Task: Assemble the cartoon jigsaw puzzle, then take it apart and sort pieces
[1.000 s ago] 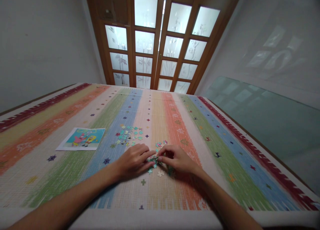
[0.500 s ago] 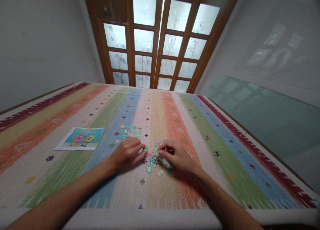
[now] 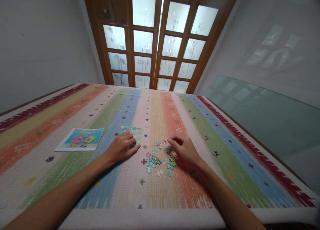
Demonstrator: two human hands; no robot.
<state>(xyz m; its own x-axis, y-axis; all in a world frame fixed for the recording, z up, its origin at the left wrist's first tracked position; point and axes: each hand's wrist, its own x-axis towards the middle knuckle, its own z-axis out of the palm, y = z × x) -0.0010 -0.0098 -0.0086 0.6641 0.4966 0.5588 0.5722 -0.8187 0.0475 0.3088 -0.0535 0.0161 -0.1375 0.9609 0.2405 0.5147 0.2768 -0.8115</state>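
My left hand rests low at the near edge of a loose group of teal puzzle pieces. Its fingers are bent and the thumb lies close under the forefinger, with a bit of a teal puzzle piece showing between them. Above the right edge of a second, heaped group of puzzle pieces, my right hand has thumb and forefinger pinched together. Whatever that pinch holds, if anything, is too small to make out. Pink, teal and pale pieces make up this heap, some overlapping.
A printed cartoon picture lies flat to the left of the pieces. Everything rests on a striped tablecloth covering a wide table. Glazed wooden doors stand beyond its far edge, with walls on both sides.
My left hand has moved left, from the heap to the teal group. My right hand has shifted right and slightly away from me, uncovering pieces on the heap's right side.
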